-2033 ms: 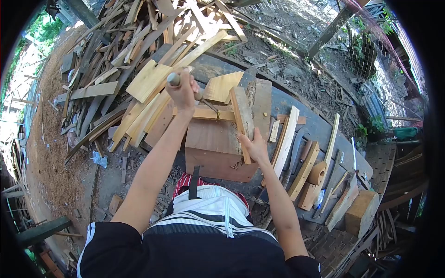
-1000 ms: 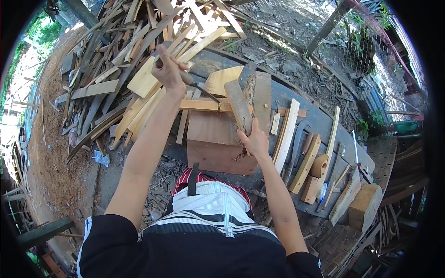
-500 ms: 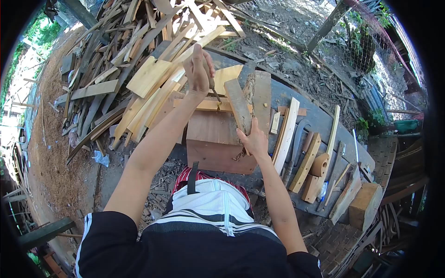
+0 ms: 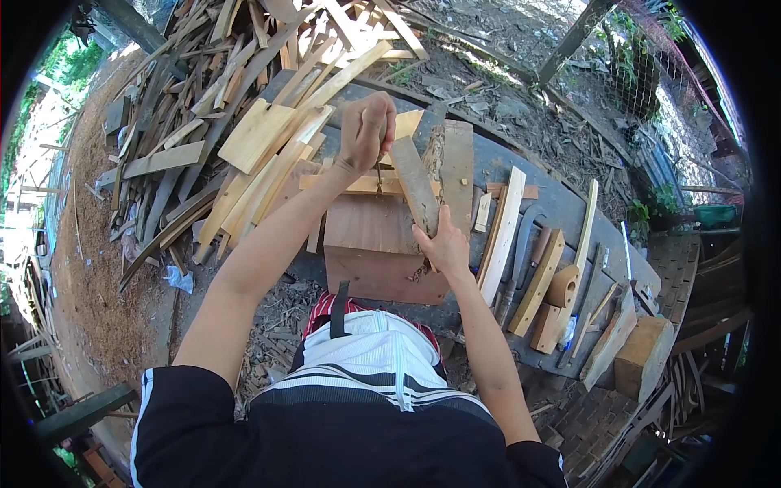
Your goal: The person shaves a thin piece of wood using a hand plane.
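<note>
1. In the head view, the left hand (image 4: 368,134) was closed in a fist around the handle of a chisel-like tool (image 4: 379,175). The fingers covered most of this handle.
2. The tool pointed downward from the fist, and its end met a narrow wooden strip (image 4: 362,183), which lay just below the left hand, across the far part of a big wooden block (image 4: 366,224). How deep the end went in, I could not tell.
3. The right hand (image 4: 446,244) was gripping the near end of a short board (image 4: 413,183), with the thumb laid over it. This board crossed over the strip, to the right of the tool.
4. Beside the board, a plank (image 4: 458,167) was lying on the dark tabletop (image 4: 493,167).
5. Farther to the right were a pale, long piece of wood (image 4: 502,236), a curved blade (image 4: 518,248) and a rounded wooden piece with a hole (image 4: 561,286).
6. Near these lay a small blue-and-white object (image 4: 567,332); any print on it was too small to read.
</note>
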`<state>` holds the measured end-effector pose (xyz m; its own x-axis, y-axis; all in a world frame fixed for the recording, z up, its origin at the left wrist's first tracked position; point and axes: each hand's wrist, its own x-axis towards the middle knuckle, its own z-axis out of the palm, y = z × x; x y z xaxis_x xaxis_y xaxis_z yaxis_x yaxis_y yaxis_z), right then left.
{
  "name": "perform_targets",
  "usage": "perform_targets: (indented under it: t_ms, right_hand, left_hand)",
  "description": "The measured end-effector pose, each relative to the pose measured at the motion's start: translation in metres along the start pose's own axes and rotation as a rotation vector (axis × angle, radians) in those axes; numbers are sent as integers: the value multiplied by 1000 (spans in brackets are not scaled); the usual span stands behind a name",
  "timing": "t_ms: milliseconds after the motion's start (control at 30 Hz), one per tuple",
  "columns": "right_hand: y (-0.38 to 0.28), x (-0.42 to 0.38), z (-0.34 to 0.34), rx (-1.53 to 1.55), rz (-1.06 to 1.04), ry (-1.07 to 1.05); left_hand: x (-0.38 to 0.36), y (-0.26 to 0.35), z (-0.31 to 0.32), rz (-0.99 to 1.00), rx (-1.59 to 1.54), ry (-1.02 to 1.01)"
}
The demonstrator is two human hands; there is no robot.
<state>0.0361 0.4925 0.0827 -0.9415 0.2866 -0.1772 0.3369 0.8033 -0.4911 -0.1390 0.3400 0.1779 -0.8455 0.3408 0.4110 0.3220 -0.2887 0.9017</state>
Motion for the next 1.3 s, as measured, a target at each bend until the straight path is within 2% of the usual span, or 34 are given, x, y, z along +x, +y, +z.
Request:
perform_targets:
  t_ms: [167, 267, 433, 500, 533, 567, 633, 700, 800, 867, 933, 967, 1000, 1033, 1067, 1133, 1167, 1200, 1233, 1300]
  right_hand:
    - [-1, 2, -1, 20, 38, -44]
    - [0, 0, 2, 44, 63, -68]
    - [-3, 5, -7, 94, 87, -86]
    - [-6, 15, -22, 371, 74, -68]
    - [-20, 17, -41, 531, -7, 43]
    - [-40, 15, -68, 690, -85, 153]
    - [-85, 4, -135, 947, -214, 206]
    - [-105, -1, -174, 901, -441, 370]
    - [-115, -7, -176, 841, -543, 316]
    - [-104, -4, -166, 77, -284, -73]
    - [-101, -2, -179, 98, -280, -157]
    - [-105, -5, -187, 95, -281, -158]
    - [-112, -12, -198, 291, -336, -42]
    - [-116, -14, -203, 485, -392, 77]
    - [-120, -12, -198, 488, -388, 70]
    - [-129, -7, -183, 866, -676, 493]
    - [-121, -13, -187, 542, -437, 175]
    - [-120, -5, -182, 37, -241, -150]
    - [-111, -2, -172, 99, -274, -125]
    - [-99, 5, -168, 144, -321, -97]
  left_hand:
    - [-10, -1, 7, 137, 110, 15]
    - [-12, -9, 11, 149, 223, 94]
    - [-15, 0, 21, 107, 239, 106]
    - [-12, -1, 20, 100, 248, 104]
    - [-10, 1, 20, 131, 291, 105]
    - [-11, 2, 21, 157, 334, 105]
    - [-10, 2, 23, 140, 354, 104]
    - [-7, 3, 27, 168, 424, 112]
    - [-7, -6, 31, 187, 406, 125]
    - [-14, -18, 36, 213, 322, 191]
    - [-9, -12, 43, 265, 167, 296]
    - [-7, -9, 35, 345, 276, 132]
    - [-10, -9, 30, 336, 274, 129]
    - [-10, -12, 25, 219, 356, 83]
    - [-12, -14, 21, 98, 440, 36]
    - [-14, -10, 23, 19, 418, 22]
    - [-15, -13, 28, 132, 338, 103]
    - [-15, -18, 31, 249, 254, 182]
    - [-16, -22, 26, 150, 457, 114]
    - [-8, -23, 23, 166, 431, 53]
